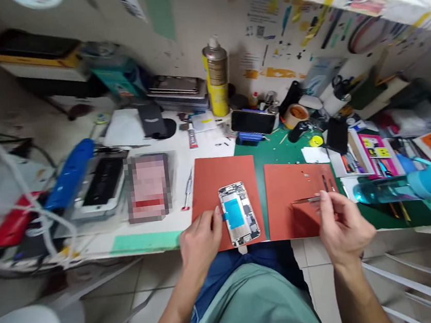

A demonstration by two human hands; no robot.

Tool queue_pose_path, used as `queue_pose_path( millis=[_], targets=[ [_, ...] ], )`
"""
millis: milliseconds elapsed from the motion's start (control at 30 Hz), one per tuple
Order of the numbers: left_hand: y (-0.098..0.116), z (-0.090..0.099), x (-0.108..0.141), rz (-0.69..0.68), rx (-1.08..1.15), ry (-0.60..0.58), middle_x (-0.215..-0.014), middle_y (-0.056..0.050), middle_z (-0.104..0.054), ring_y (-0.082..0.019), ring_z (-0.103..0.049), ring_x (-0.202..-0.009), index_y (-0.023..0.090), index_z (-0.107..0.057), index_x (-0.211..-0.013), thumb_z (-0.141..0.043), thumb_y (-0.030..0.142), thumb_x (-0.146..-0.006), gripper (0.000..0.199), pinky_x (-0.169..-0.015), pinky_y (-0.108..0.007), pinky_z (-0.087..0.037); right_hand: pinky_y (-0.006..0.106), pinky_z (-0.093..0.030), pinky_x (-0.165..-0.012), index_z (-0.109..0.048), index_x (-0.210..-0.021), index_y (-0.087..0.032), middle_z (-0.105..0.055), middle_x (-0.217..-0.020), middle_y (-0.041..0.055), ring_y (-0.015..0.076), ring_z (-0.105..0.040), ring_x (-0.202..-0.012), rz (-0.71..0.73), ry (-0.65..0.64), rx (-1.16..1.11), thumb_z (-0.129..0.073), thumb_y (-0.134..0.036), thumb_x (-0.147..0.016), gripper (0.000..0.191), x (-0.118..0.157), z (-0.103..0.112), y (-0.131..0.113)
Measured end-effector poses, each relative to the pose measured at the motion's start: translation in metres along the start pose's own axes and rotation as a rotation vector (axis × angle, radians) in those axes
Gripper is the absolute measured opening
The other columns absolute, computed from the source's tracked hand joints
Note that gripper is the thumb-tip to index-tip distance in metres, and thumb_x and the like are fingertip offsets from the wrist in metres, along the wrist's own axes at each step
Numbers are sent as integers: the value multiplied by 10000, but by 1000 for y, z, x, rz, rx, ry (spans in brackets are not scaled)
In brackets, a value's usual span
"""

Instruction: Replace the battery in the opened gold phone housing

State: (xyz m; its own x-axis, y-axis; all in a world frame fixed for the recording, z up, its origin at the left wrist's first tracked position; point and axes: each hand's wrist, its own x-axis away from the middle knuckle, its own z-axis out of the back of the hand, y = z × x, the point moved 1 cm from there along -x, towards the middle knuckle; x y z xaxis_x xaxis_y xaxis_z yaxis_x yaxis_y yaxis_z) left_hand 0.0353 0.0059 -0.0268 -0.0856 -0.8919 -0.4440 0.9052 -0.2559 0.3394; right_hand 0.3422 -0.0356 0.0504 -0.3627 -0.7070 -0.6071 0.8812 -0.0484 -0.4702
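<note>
An opened phone (239,213) with its inner parts bare and a blue rectangle in its middle lies on the left reddish-brown mat (206,175). At the phone's left edge, beside a small blue tab, my left hand (201,238) is closed with its fingertips against the frame. My right hand (341,225) pinches a pair of tweezers (310,200) over the right reddish-brown mat (280,180), tips pointing left towards the phone. Several tiny parts and thin tools lie on that mat, partly behind my right hand.
A screwdriver (188,190) lies left of the mats. Another phone (103,182) and a blurred-out rectangular item (148,187) are further left. Behind stand a yellow spray can (217,78) and a propped phone (253,122). A blue bottle (397,187) lies at right.
</note>
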Motion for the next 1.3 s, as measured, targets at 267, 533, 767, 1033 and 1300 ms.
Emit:
queue_pose_path(
  millis=[267, 533, 767, 1033, 1300],
  targets=[
    [2, 4, -5, -159, -128, 31, -587, 32, -641, -135, -576, -497, 198, -631, -769, -593, 291, -1089, 335, -512, -298, -305, 261, -644, -686, -787, -968, -235, -831, -963, 41, 177, -799, -765, -160, -371, -323, -716, -359, -1026, 154, 7, -11, 11],
    [2, 1, -2, -137, -152, 26, -593, 20, -660, -141, -567, -484, 191, -658, -781, -608, 298, -1079, 321, -503, -302, -282, 374, -692, -836, -834, -1017, -207, -838, -1025, 73, 227, -823, -844, -367, -87, -383, -774, -429, -969, 234, -21, -20, 52],
    [-1, -3, 1, -90, -135, 23, -596, 29, -654, -151, -562, -509, 203, -662, -805, -628, 304, -1068, 284, -515, -297, -304, 406, -680, -894, -847, -943, -211, -834, -1052, 76, 235, -810, -891, -307, -82, -339, -765, -468, -952, 269, -41, -51, 77],
    [-2, -3, 2, -53, -164, -35, -603, 3, -675, -158, -581, -525, 206, -672, -781, -615, 326, -1064, 312, -523, -299, -312, 355, -685, -812, -825, -925, -175, -825, -1044, 93, 217, -811, -881, -335, -74, -341, -758, -484, -959, 319, -41, -61, 87],
    [-1, -4, 3, -51, -210, -37, -571, 1, -631, -158, -555, -505, 205, -656, -741, -603, 332, -1064, 351, -518, -304, -288, 352, -681, -797, -828, -926, -178, -828, -1033, 89, 208, -811, -847, -346, -92, -349, -758, -479, -960, 310, -41, -63, 88]
  ],
)
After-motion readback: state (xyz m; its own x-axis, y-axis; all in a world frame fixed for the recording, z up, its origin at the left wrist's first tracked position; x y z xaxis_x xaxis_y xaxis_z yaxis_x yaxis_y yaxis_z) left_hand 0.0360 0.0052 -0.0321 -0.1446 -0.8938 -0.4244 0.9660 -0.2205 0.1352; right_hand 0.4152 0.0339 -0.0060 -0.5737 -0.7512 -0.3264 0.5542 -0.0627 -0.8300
